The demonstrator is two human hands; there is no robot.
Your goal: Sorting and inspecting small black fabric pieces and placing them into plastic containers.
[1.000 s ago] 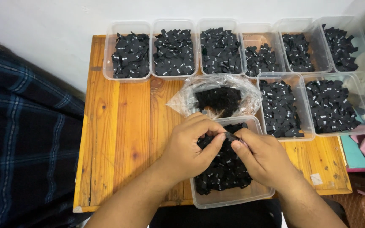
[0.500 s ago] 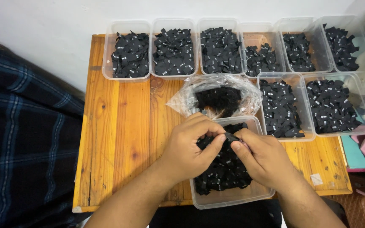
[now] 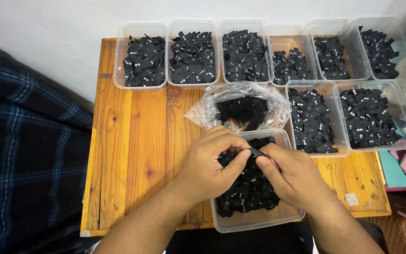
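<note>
Both the left hand (image 3: 210, 164) and right hand (image 3: 293, 175) pinch one small black fabric label (image 3: 256, 152) just above the nearest clear tub (image 3: 259, 218), so a slip could drop it back among identical labels, likely losing track of it

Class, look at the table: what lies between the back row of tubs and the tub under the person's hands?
In the head view, a crumpled clear plastic bag of black pieces lies between the back row and the near tub.

One head-worn camera looks steeply down, close over the wooden table (image 3: 137, 141).
</note>
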